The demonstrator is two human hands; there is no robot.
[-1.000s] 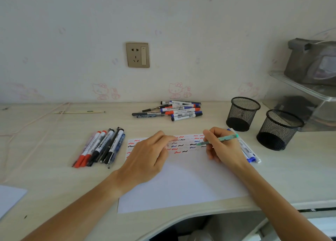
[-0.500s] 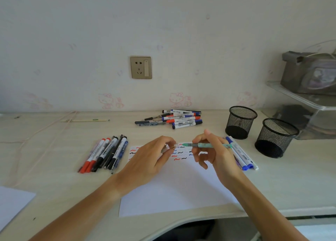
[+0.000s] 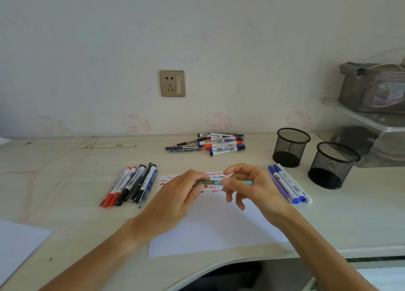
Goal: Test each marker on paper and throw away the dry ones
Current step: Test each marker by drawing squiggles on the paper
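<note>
Teal marker [image 3: 213, 182] lies level in the air just above the far end of the white paper [image 3: 217, 227], held at both ends: the left hand [image 3: 175, 200] pinches its left end between thumb and curled fingers, the right hand [image 3: 252, 187] grips the right part likewise. Wavy red, blue and black test marks run along the paper's far edge. Left of the paper lies a row of markers [image 3: 131, 184], right of it blue and purple ones [image 3: 289, 186], with two black mesh cups [image 3: 291, 147] beyond on the desk [image 3: 65, 203].
</note>
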